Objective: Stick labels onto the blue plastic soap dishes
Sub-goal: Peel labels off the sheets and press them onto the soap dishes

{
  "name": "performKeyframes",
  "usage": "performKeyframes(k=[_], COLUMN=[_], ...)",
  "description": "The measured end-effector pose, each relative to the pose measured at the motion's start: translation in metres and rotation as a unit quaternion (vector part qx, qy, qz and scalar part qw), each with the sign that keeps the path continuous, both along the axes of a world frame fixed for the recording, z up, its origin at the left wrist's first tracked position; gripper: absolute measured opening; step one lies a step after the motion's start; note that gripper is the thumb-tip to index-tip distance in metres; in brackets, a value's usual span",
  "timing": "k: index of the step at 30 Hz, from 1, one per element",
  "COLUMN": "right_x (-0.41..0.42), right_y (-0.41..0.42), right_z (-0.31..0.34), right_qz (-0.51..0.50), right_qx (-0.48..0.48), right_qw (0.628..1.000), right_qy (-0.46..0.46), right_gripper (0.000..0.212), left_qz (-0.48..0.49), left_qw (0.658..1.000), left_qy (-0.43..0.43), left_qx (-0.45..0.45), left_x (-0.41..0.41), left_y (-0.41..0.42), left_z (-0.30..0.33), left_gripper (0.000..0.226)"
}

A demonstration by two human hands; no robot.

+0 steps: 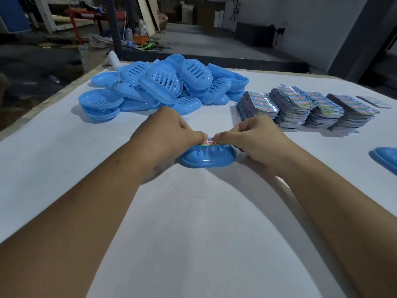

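Both hands pinch a label onto a dish at mid-bench.
The left hand (169, 130) and right hand (257, 138) grip the label (210, 142) on the dish (207, 158); thumbs hide its ends. Dish pile (163, 87) behind; another dish (386, 160) is cut off at right; the print on the label stacks (305, 106) is unreadable.

Two hands (171, 130) – four label stacks (309, 108), one held soap dish (207, 157), one dish at right edge (386, 160), a heaped pile of dishes (163, 84) – too many to count

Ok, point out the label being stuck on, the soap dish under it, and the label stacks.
label (210, 141): head view, its printed face between the two thumbs.
soap dish (207, 161): head view, its near side wall.
label stacks (300, 104): head view, top sheet of the second stack.
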State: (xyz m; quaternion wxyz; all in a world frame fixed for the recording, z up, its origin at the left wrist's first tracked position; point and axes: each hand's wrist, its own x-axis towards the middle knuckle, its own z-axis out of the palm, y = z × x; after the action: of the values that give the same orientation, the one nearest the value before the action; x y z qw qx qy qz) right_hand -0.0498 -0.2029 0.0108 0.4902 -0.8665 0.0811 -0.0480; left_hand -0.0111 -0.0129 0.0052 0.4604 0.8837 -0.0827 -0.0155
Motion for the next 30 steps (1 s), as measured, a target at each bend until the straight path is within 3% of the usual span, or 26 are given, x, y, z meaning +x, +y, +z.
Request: performKeyframes(k=[5, 24, 30], right_x=[0.0017, 0.0032, 0.0047], right_y=[0.0019, 0.0024, 0.0032], right_z=[-0.0018, -0.0045, -0.0061], right_qz=[0.0, 0.002, 0.004], right_qx=[-0.032, -0.05, -0.081], right_qw=[0.999, 0.999, 0.997], right_qy=[-0.002, -0.001, -0.017], right_gripper=[0.033, 0.029, 0.029], left_qz=[0.017, 0.031, 0.041], left_qw=[0.993, 0.986, 0.97], left_qy=[-0.045, -0.052, -0.095], left_qx=[0.104, 0.155, 0.219], left_x=[-0.0037, -0.0055, -0.0053], left_y=[-0.0016, -0.0022, -0.0056], left_z=[0.003, 0.0044, 0.0042], left_gripper=[0.03, 0.023, 0.025])
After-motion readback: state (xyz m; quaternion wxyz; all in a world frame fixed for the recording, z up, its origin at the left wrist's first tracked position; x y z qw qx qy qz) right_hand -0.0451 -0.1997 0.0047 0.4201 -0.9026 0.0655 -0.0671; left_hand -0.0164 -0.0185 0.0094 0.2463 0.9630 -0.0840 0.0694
